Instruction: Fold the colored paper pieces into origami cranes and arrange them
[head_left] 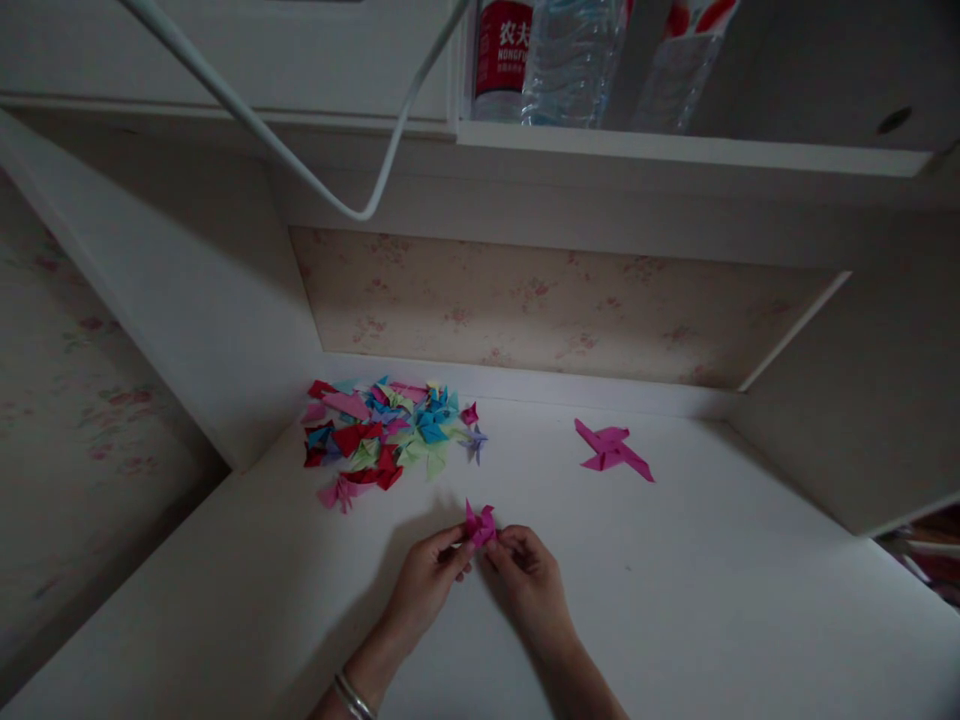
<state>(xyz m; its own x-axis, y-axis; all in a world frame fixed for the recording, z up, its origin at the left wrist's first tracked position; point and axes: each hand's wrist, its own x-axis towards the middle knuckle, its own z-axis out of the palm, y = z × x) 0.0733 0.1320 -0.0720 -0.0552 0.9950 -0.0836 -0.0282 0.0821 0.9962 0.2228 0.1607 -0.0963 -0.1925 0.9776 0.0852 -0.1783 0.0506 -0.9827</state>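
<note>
A small magenta origami piece (481,527) with pointed flaps is held up between my two hands, over the white desk. My left hand (433,575) pinches its left side between thumb and fingers; a silver bangle circles that wrist. On the lower right side of the paper, my right hand (529,577) also pinches, its other fingers curled in. Beyond my right hand lies a larger magenta origami pinwheel (611,448), flat on the desk. To the far left of my hands sits a heap of folded paper pieces (382,430) in red, pink, blue and pale green.
The white desk (712,600) is enclosed by a left side panel (187,260) and a right one (862,400). Overhead, a shelf (675,155) carries plastic water bottles (574,60). A white cable-like loop (360,213) hangs in front of it.
</note>
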